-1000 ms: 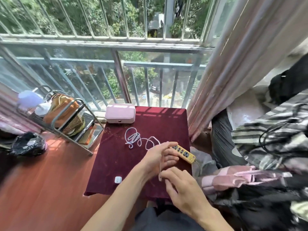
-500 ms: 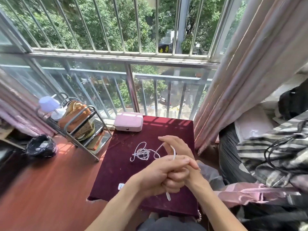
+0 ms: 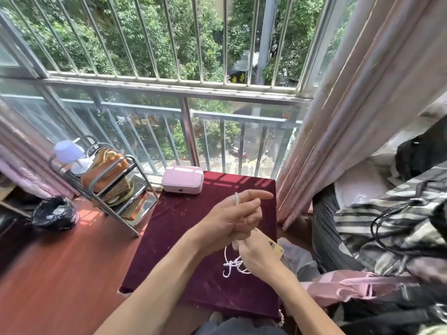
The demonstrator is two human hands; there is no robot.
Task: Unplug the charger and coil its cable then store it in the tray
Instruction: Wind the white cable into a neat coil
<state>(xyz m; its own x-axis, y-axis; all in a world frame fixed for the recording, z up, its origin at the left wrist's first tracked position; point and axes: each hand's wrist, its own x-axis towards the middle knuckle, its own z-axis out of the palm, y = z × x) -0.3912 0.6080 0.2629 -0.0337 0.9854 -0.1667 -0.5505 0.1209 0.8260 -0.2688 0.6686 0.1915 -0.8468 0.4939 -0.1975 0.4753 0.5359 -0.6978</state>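
Observation:
A thin white charger cable (image 3: 231,264) hangs in loose loops over the dark red table (image 3: 183,228). My left hand (image 3: 232,218) is raised above the table with a turn of the cable around its fingers (image 3: 236,199). Below and to the right of it, my right hand (image 3: 256,257) pinches the cable near the tangled loops. A yellow power strip (image 3: 275,246) peeks out at the table's right edge, mostly hidden behind my right hand. The charger block is not visible. A closed pink box (image 3: 182,180) sits at the table's far left corner.
A metal rack (image 3: 108,187) with bags and a small lamp (image 3: 69,151) stands left of the table on the wooden floor. A black bag (image 3: 54,212) lies further left. Pink curtains (image 3: 338,131) and piled clothes (image 3: 387,228) crowd the right. Window bars close the far side.
The cable has been drawn off the table's middle toward me. My left hand rose with a loop around its fingers. My right hand dropped below it, down to the loops. The camera tilted up.

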